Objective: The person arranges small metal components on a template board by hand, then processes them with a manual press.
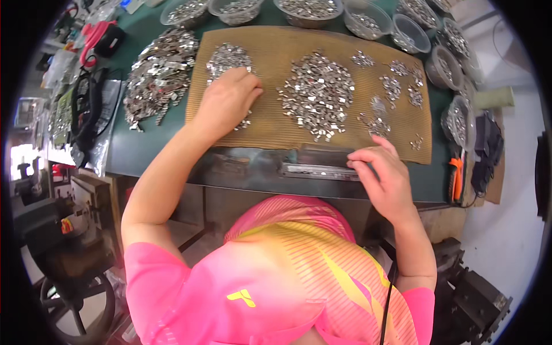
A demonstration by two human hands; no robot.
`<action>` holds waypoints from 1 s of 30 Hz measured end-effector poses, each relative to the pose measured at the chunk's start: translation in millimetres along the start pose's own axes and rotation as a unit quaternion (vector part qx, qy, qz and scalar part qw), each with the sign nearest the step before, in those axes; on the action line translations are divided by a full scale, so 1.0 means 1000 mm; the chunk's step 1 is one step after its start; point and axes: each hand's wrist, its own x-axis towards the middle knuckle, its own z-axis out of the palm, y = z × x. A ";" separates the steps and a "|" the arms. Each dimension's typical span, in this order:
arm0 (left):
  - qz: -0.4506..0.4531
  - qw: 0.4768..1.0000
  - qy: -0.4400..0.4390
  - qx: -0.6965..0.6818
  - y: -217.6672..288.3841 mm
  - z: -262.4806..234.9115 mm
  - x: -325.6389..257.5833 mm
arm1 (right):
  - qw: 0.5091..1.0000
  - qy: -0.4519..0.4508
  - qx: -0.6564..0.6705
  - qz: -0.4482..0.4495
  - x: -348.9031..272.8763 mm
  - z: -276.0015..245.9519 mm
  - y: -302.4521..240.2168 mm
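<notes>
While small shiny silver metal pieces [317, 95] lie heaped on the ribbed tan mat [276, 129], the left hand [227, 100] rests curled upon them; the right hand [382, 175] pinches at the narrow grey metal rail [316, 170].

Landmark = green worktop [146, 144]. Along its far edge: row of clear plastic bowls [368, 20] with small shiny metal pieces inside; the row curves on down the worktop's right edge, more bowls [444, 66] there. On the worktop's left part, a loose heap of longer silvery metal strips [158, 75], lying straight on the green surface. At the far left corner: red-and-black hand tool [98, 40], with black cables [86, 109] and clear plastic bags [60, 69] just beside it. Near the right front corner: orange-handled tool [456, 178], black bundle [487, 149] next to it. Below the worktop, left side: dark machine with a spoked wheel [80, 299].
</notes>
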 end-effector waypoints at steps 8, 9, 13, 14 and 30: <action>-0.066 0.991 0.035 -0.114 0.023 -0.008 -0.009 | 0.998 -0.017 -0.037 -0.057 -0.019 0.025 0.004; -0.119 0.981 0.016 -0.153 0.026 -0.010 -0.010 | 0.997 -0.017 -0.043 -0.061 -0.020 0.028 0.003; -0.132 0.980 0.011 -0.147 0.023 -0.010 -0.009 | 0.995 -0.013 -0.071 -0.064 -0.019 0.035 0.000; -0.108 0.985 0.020 -0.133 0.017 -0.008 -0.008 | 0.995 -0.013 -0.072 -0.064 -0.019 0.036 -0.001; 0.092 0.985 0.016 -0.142 0.054 -0.013 -0.015 | 0.990 -0.036 -0.102 -0.088 -0.027 0.017 0.001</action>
